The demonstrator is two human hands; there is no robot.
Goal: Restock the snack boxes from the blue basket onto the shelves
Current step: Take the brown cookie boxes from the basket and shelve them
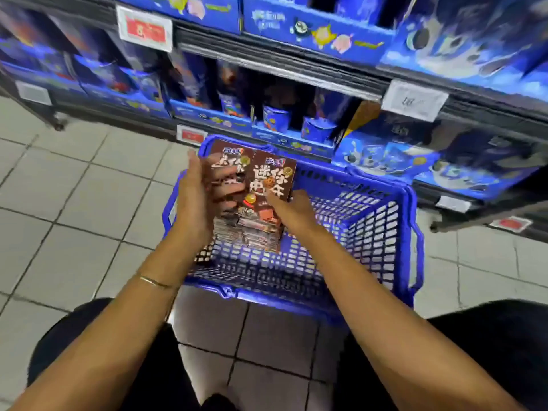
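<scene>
Snack boxes (271, 179): brown stack, two abreast, held between both hands at the left side of the blue basket (385, 232).
Left hand (201, 200): fingers curled across the left box's face, grasping it.
Right hand (293, 209): against the stack's right edge; its grip cannot be told.
Risk: the squeezed, loose stack may splay, dropping boxes onto the floor (74, 188) short of the shelves (281, 69).
</scene>
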